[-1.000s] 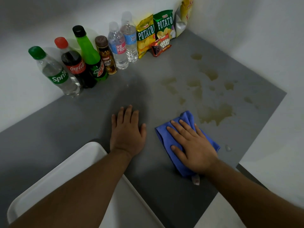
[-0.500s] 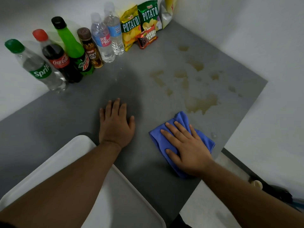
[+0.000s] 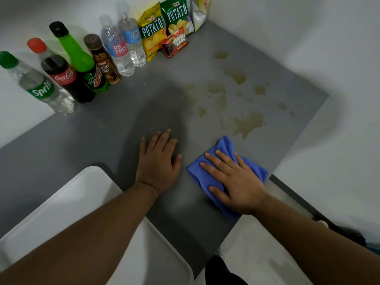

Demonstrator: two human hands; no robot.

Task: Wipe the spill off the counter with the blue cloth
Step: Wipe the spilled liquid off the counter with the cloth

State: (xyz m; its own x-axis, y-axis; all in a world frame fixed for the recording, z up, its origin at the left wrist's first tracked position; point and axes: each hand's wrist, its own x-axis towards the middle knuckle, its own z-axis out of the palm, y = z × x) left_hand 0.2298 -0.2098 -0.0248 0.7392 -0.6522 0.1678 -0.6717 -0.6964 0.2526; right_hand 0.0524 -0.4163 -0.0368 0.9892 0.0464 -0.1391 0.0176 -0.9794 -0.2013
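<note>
A yellowish-brown spill (image 3: pixel 245 124) lies in patches across the right half of the grey counter (image 3: pixel 115 124), with smaller blotches running back toward the corner. The folded blue cloth (image 3: pixel 223 147) sits flat on the counter just in front of the largest patch, its far tip almost touching it. My right hand (image 3: pixel 232 182) presses flat on the cloth with straight, spread fingers. My left hand (image 3: pixel 157 161) rests flat on the bare counter to the left of the cloth, fingers straight.
Several drink bottles (image 3: pixel 82 64) line the back wall at left, with potato chip bags (image 3: pixel 153 31) and a red snack pack (image 3: pixel 174 45) toward the corner. A white tray (image 3: pixel 67 206) overlaps the counter's near left. The counter's right edge drops to the floor.
The camera view shifted slightly. Both hands stay flat in much the same places; the cloth still sits just short of the large patch.
</note>
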